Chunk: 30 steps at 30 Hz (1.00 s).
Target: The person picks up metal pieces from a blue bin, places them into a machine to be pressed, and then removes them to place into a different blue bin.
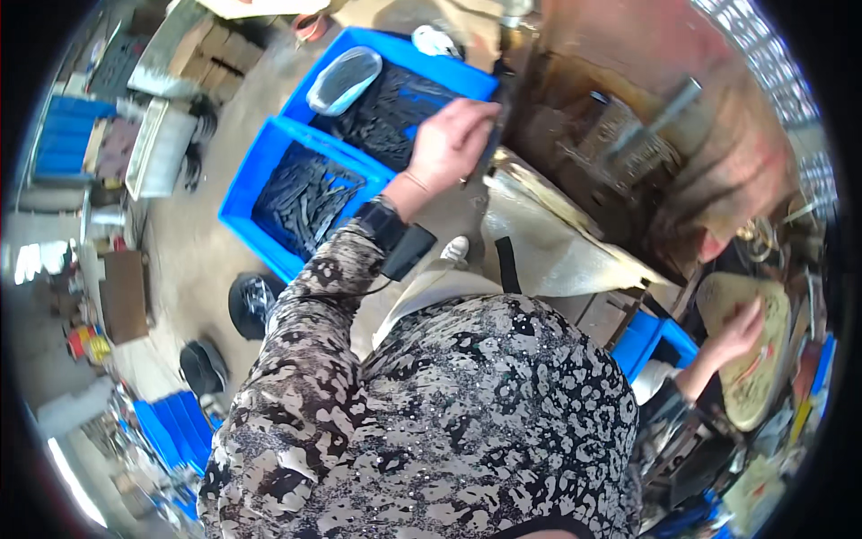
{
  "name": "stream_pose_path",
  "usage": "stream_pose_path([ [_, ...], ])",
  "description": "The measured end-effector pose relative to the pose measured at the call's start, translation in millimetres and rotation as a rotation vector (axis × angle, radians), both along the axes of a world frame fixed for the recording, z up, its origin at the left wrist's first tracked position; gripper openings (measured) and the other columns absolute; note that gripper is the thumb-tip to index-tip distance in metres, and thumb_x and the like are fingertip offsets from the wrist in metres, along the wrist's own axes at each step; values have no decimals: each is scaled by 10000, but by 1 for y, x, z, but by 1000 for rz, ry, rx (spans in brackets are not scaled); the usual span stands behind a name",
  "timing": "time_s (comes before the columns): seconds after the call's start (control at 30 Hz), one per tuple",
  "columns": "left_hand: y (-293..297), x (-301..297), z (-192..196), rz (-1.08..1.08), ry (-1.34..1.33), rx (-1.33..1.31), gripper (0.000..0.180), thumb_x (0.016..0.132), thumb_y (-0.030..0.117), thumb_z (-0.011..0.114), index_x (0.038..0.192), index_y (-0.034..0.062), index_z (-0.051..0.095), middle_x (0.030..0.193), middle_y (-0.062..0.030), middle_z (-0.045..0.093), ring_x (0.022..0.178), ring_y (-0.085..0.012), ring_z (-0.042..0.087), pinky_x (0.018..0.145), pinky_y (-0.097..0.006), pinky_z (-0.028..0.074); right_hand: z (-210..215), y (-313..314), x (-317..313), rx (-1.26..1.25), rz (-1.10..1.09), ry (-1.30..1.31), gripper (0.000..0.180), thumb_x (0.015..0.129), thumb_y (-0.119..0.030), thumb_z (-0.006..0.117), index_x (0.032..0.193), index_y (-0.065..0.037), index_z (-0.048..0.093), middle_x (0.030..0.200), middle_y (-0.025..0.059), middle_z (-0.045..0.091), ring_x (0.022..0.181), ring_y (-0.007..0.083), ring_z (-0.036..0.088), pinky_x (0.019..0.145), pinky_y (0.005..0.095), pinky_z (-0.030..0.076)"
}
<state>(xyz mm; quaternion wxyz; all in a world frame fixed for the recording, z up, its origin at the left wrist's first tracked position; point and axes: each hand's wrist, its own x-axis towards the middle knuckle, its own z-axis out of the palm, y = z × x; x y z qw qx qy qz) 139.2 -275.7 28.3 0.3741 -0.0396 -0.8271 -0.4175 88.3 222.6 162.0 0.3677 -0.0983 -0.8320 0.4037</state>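
My left hand (449, 144) is over the right edge of the far blue bin (485, 85). Its fingers are curled together beside a dark edge, and what they hold, if anything, I cannot make out. Dark flat strips (382, 121) fill this bin, and a clear plastic bag or liner (345, 81) lies at its left end. Off to the right, my right hand (738, 334) is above a worn, yellowish tray (718, 292). Its fingers look stretched out, with nothing visible in them. Small reddish bits (750, 366) lie on the tray.
A nearer blue bin (242, 193) holds more dark strips (305, 202). Ahead to the right stands a stained machine (620, 135) with a metal handle (660, 115) and a pale sheet-covered edge (548, 238). A black stool or bucket (251, 305) and a dark shoe (204, 366) are on the left floor.
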Motion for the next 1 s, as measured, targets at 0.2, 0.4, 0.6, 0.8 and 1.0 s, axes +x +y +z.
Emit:
stream_pose_path([
  [0.2,-214,96,-83,566,-194,226,167,876,82,619,1029,95,684,921,-126,675,870,-325,662,752,-365,541,-34,-176,-194,194,431,-159,422,956,-383,604,1155,-12,640,784,2,591,616,55,465,522,203,360],
  [0.4,-282,187,-177,758,-857,-47,163,886,218,596,964,136,713,937,-143,674,872,-345,656,740,-427,536,-29,-222,-274,491,346,-330,616,930,-543,551,1154,24,640,856,76,663,742,184,606,685,307,475],
  [0.6,-232,198,-190,757,-994,-51,171,858,199,591,958,148,720,955,-140,678,887,-358,652,746,-456,533,9,-177,-255,839,183,-280,710,900,-647,485,1154,-3,648,1068,207,674,1005,380,629,858,448,471],
  [0.8,-182,162,-179,894,-1045,-69,247,836,168,585,1056,128,690,1020,-119,669,957,-339,641,796,-455,523,28,-132,-242,924,60,-360,685,930,-643,418,1240,-63,611,1139,217,653,1076,398,605,893,461,464],
  [1.0,-175,177,-189,681,-946,-630,400,802,144,596,1201,115,606,1206,-109,603,1158,-296,553,951,-450,455,30,-133,-229,941,52,-413,659,949,-626,383,1268,-86,585,1160,224,641,1078,415,597,888,484,467],
])
